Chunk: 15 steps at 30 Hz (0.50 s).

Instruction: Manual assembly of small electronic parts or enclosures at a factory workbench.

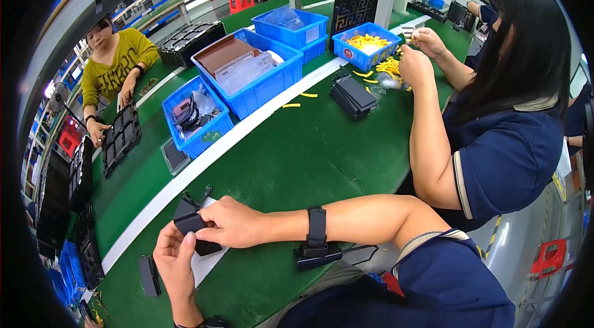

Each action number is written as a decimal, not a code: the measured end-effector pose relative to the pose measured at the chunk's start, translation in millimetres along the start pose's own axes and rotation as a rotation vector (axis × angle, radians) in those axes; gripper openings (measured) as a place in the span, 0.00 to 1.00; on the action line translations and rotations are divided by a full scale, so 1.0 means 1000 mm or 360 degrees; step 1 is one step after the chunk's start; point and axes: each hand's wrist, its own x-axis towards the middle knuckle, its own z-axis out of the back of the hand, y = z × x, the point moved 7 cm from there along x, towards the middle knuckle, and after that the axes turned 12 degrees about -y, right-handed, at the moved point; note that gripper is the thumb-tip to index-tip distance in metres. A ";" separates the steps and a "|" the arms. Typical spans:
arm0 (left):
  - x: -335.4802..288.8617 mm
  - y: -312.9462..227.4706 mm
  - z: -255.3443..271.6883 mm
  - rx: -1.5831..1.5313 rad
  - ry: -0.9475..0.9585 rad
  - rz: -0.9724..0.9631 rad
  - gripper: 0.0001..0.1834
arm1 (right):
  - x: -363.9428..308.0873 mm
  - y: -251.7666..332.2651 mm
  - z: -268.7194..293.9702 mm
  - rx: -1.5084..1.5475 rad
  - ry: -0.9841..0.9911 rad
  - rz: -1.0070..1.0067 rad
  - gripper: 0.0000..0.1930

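Low over the green bench, both my hands meet at a small black rectangular case (188, 219). My left hand (174, 258) has its fingers and thumb closed on the lower side of it. From the right, my right hand (233, 223) pinches its other side, hiding part of it. Dark thin pieces stick up behind the case. Beneath the hands, partly covered, lie a white sheet (206, 268) and another black flat part (206, 247). A separate black block (149, 275) rests on the bench left of my left hand.
A co-worker's hands (417, 59) at right work by a blue bin (349, 54) of yellow strips. Black flat cases (353, 98) are stacked nearby. Blue bins (253, 102) stand beyond the white bench strip. Across, another person touches a black tray (121, 137).
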 end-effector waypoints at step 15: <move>-0.004 0.015 -0.001 -0.0204 -0.0039 0.0146 0.09 | 0.008 0.013 0.018 0.0187 -0.0080 0.0032 0.06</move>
